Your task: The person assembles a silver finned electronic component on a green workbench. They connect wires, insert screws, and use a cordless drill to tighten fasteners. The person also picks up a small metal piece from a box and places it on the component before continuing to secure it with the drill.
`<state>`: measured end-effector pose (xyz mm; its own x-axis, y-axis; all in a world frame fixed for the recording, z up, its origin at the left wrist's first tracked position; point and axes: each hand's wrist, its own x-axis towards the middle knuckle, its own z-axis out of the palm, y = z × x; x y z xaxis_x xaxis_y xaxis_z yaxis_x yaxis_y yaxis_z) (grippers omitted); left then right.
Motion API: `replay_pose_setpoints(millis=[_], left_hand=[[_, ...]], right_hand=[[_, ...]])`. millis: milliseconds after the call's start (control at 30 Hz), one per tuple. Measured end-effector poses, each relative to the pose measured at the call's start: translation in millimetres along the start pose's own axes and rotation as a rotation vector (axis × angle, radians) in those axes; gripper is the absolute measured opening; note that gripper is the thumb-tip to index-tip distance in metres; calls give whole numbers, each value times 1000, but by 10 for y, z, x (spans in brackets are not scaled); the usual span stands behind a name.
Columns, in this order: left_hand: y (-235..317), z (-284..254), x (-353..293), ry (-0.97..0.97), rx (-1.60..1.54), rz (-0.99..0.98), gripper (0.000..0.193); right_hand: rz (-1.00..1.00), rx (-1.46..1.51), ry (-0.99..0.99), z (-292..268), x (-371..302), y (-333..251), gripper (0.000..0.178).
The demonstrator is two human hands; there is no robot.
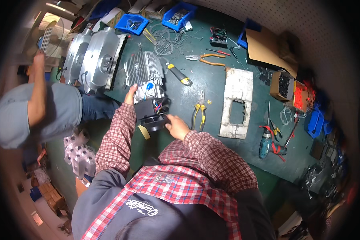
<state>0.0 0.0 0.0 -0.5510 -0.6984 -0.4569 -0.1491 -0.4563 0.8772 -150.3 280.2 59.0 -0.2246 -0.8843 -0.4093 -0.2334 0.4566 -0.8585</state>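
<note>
A silver finned metal housing [142, 69] lies on the green bench in front of me. On its near part are a blue disc-shaped component [149, 86], coloured wires [159, 107] and a black cover [144, 109]. My left hand [131, 95] grips the housing's left side, its thumb on the edge and the other fingers mostly hidden. At the near end, a black plastic frame [153, 122] with openings sticks out toward me. My right hand [177, 127] holds the right end of that frame between thumb and fingers. A yellowish strip [144, 132] shows beneath it.
To the right lie a yellow-black screwdriver [179, 75], yellow-handled pliers [199, 112], orange-handled pliers [207, 59], a white padded block [240, 100] and a power drill [265, 142]. Blue bins [179, 16] line the back. Large silver housings [100, 60] stand left, near another person [48, 112].
</note>
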Motion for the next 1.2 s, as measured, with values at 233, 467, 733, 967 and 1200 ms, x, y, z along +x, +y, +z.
replay_pose_setpoints(millis=[233,467,733,967,1200], left_hand=[[896,128,225,308,898,83,98],[684,828,-300,543,1628,161,115],[744,529,15,466,1689,297,107],[537,129,125,707,1590,867,77],[31,1682,-1242,655,1408,1010,61]], right_hand=[[81,215,190,291,-62,-321,29],[299,140,377,5,-570,2,29],[431,147,598,-319,-1516,505,26],[798,167,876,-1050,-4095,1799,31],[1571,-250,1309,-3466,-6575,3981,96]])
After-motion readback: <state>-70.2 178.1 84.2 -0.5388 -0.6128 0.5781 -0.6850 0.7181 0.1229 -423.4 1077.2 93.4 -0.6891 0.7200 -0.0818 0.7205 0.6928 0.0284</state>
